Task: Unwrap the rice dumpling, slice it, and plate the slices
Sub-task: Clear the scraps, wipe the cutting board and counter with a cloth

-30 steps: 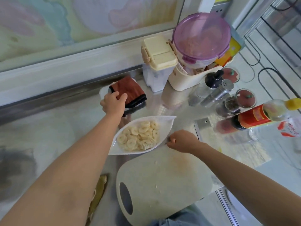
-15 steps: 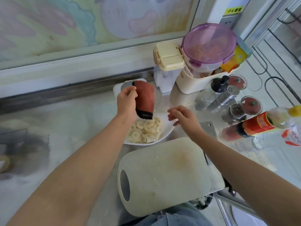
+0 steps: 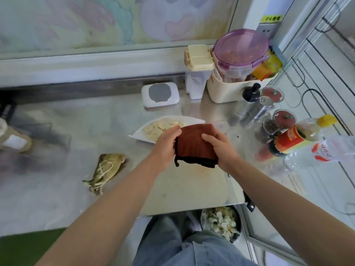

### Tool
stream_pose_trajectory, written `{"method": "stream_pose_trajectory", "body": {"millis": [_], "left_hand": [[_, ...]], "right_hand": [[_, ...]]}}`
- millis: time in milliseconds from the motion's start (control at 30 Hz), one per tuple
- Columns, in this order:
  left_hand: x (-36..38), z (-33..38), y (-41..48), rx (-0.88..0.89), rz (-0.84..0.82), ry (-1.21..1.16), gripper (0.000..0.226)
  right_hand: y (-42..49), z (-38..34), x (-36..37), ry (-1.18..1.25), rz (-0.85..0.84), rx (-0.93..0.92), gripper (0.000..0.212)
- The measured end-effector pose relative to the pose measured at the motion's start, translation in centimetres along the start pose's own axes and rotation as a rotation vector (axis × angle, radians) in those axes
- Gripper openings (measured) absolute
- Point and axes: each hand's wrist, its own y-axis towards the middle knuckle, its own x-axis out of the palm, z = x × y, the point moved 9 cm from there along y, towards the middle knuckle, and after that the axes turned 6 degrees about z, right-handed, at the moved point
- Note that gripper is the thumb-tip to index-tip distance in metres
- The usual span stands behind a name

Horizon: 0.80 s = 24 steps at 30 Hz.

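Slices (image 3: 163, 127) sit on the plate (image 3: 138, 135) at twelve o'clock from the hands, leaf wrapper (image 3: 107, 167) lies at nine. Left hand (image 3: 166, 143) and right hand (image 3: 221, 146) grip the cloth (image 3: 194, 144). Seemingly only cleanup remains.

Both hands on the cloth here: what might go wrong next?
1. The cloth, gripped by the left hand and right hand, hangs right by the plate; it may brush the slices.
2. The knife handle sits at the counter edge; a wiping sweep might knock it off.
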Motion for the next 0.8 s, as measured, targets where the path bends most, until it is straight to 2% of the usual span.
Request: {"method": "stream_pose_trajectory", "body": {"millis": [100, 167, 233, 367, 500, 567, 633, 733, 800], "left_hand": [[0.7, -3.8, -2.4, -0.107, -0.044, 0.054, 0.028], [1.8, -6.2, -4.1, -0.157, -0.104, 0.084, 0.034], [2.7, -7.5, -5.7, -0.124, -0.142, 0.113, 0.035], [1.3, -7.7, -7.3, 0.036, -0.055, 0.290, 0.021], [-1.3, -7.9, -8.2, -0.007, 0.095, 0.324, 0.018], [-2.6, -8.5, -8.6, -0.065, 0.170, 0.297, 0.023], [-3.6, -9.0, -9.1, -0.097, 0.172, 0.248, 0.031], [-4.7, -9.7, -9.6, -0.111, 0.124, 0.239, 0.023], [-5.5, -9.7, -9.7, -0.115, 0.121, 0.272, 0.016]], "right_hand": [[-2.4, 1.3, -0.6, -0.067, -0.044, -0.047, 0.027], [-4.2, 1.4, -0.3, -0.195, -0.063, -0.164, 0.021], [-5.6, 1.5, -0.4, -0.325, -0.005, -0.273, 0.018], [-6.5, 2.4, -1.7, -0.355, 0.122, -0.257, 0.011], [-7.2, 4.6, -1.4, -0.271, 0.109, -0.130, 0.004], [-7.3, 5.9, -1.2, -0.180, 0.121, -0.054, 0.009], [-7.6, 7.2, -0.4, -0.056, 0.106, 0.047, 0.017], [-9.4, 9.8, 2.5, 0.125, -0.076, 0.297, 0.033], [-11.0, 10.6, 4.1, 0.093, -0.207, 0.374, 0.043]]}}
